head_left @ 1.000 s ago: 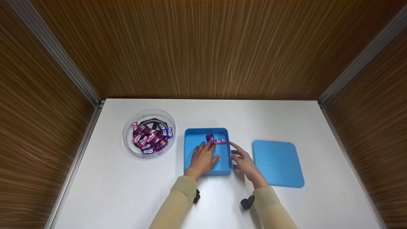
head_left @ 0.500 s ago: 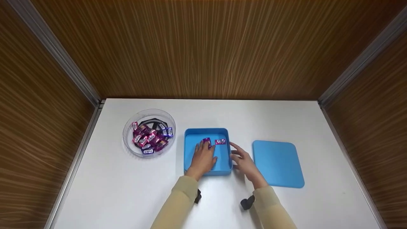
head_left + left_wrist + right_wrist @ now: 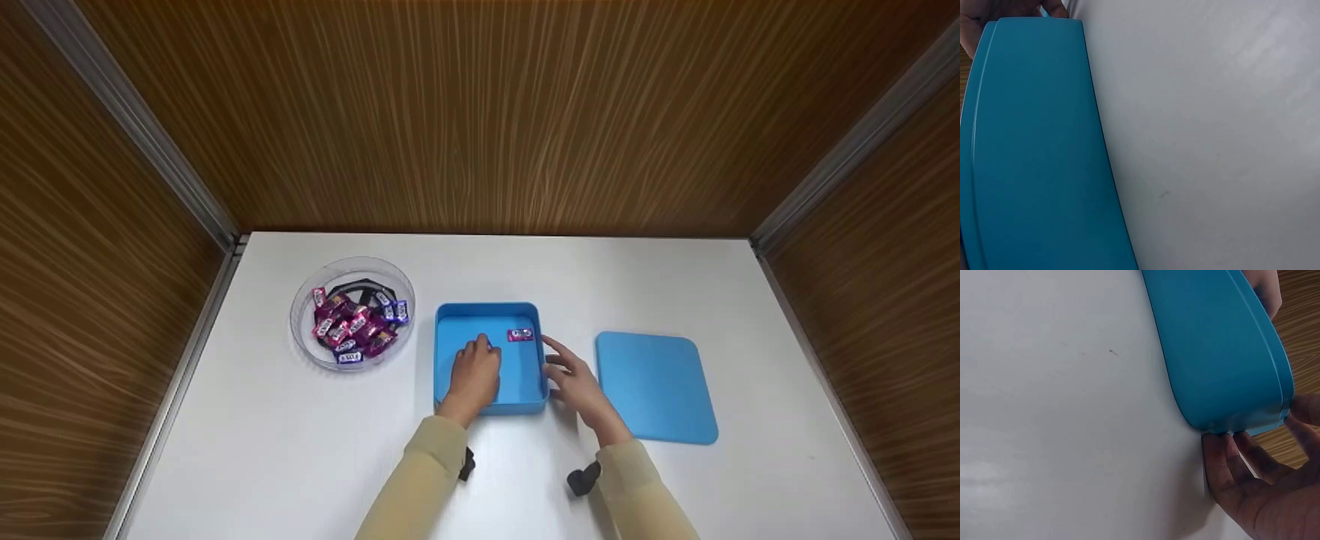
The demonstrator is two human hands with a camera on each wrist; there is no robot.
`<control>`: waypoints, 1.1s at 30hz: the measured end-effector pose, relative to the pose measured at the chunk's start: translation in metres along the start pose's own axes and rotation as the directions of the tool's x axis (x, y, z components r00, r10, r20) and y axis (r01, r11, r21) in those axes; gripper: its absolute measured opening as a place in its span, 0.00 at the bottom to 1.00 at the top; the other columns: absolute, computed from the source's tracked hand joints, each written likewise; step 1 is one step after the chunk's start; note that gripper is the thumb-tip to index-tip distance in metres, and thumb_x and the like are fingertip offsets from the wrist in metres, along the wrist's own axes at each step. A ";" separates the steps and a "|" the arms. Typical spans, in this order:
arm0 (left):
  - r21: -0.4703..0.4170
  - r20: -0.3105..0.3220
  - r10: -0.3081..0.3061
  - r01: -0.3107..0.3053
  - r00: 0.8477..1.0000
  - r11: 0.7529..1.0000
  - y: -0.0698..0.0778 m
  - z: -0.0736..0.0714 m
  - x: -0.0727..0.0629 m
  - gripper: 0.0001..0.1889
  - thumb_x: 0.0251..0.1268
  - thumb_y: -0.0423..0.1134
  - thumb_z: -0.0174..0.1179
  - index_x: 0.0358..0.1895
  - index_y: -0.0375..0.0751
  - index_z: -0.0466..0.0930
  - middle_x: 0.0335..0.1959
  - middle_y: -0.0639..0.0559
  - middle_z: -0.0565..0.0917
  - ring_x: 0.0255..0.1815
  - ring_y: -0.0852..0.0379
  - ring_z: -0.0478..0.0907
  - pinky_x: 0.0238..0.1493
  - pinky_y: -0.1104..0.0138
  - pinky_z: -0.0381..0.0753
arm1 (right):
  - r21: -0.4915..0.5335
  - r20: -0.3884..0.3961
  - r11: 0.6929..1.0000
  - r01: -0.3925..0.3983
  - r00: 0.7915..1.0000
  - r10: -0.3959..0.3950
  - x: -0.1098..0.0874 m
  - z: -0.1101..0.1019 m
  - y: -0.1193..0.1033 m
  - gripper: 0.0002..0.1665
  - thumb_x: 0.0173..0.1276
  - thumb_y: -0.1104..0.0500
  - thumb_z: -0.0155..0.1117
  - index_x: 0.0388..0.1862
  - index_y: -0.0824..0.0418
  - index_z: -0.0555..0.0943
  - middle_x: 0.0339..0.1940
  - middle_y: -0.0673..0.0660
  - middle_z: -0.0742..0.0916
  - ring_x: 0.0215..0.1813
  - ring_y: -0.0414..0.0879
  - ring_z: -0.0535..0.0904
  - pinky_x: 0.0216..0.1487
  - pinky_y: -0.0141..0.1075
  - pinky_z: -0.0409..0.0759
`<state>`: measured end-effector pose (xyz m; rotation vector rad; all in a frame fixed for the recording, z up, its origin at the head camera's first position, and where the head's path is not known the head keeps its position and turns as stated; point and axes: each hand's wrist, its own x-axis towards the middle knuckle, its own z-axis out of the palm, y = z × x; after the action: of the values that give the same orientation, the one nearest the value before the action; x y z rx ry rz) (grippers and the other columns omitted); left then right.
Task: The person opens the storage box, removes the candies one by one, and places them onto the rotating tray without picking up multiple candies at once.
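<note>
My left hand [image 3: 475,373] is inside the square blue box [image 3: 502,409], its fingers curled and pinching a purple wrapped candy [image 3: 491,346]. Only a sliver of that candy shows; the fingers cover the rest. Near the box's right wall lies a pink wrapped candy [image 3: 520,334], flat on the floor of the box. Outside, my right hand [image 3: 576,386] rests its spread, relaxed fingertips against the right wall. In the right wrist view, several fingertips [image 3: 1216,444] touch the box's corner [image 3: 1224,405], with the left hand [image 3: 1266,289] beyond the rim.
A clear round bowl [image 3: 300,346] with several pink, purple and blue wrapped candies [image 3: 360,326] stands left of the box. A flat blue lid [image 3: 656,386] lies to the right, beside the right hand. Wood-grain panels [image 3: 480,120] enclose the white table [image 3: 247,450].
Fingers of my left hand slid the purple candy leftward, away from the pink one, then curled in over it with the thumb tucked under. The right hand has stayed at the wall.
</note>
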<state>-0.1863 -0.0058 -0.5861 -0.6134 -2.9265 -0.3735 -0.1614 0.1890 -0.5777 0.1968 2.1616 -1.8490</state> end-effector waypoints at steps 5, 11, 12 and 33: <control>-0.014 -0.014 -0.023 0.023 1.000 1.000 -0.001 0.000 -0.001 0.07 0.59 0.26 0.63 0.39 0.37 0.86 0.35 0.41 0.78 0.37 0.46 0.78 0.33 0.56 0.78 | -0.012 -0.015 1.000 0.005 1.000 -0.006 0.003 0.001 0.007 0.33 0.73 0.64 0.53 0.76 0.50 0.64 0.66 0.69 0.73 0.66 0.67 0.69 0.55 0.60 0.74; -0.033 0.016 -0.051 0.052 0.999 0.998 -0.001 -0.003 -0.001 0.06 0.63 0.29 0.63 0.41 0.39 0.86 0.36 0.43 0.80 0.37 0.47 0.78 0.33 0.56 0.77 | -0.022 -0.022 1.000 -0.012 1.000 0.011 0.003 0.000 0.006 0.33 0.73 0.62 0.54 0.76 0.47 0.65 0.66 0.67 0.73 0.67 0.66 0.69 0.56 0.59 0.74; -0.037 0.019 -0.054 0.054 0.998 0.998 -0.001 -0.003 -0.001 0.06 0.63 0.30 0.63 0.41 0.39 0.86 0.36 0.43 0.80 0.38 0.47 0.77 0.34 0.56 0.77 | -0.022 -0.023 1.000 -0.014 1.000 0.014 0.003 0.000 0.006 0.33 0.73 0.62 0.55 0.75 0.47 0.65 0.66 0.67 0.73 0.67 0.65 0.69 0.56 0.58 0.75; -0.097 -0.043 -0.059 0.055 0.997 0.994 -0.004 -0.013 -0.004 0.08 0.55 0.31 0.68 0.38 0.35 0.83 0.32 0.41 0.78 0.28 0.45 0.82 0.32 0.56 0.83 | -0.022 -0.021 1.000 -0.018 1.000 0.018 0.005 -0.002 0.007 0.33 0.73 0.63 0.54 0.76 0.47 0.65 0.66 0.68 0.72 0.67 0.66 0.68 0.57 0.58 0.74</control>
<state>-0.1837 -0.0144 -0.5748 -0.5266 -2.9009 -0.5298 -0.1646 0.1912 -0.5857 0.2312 2.1857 -1.8208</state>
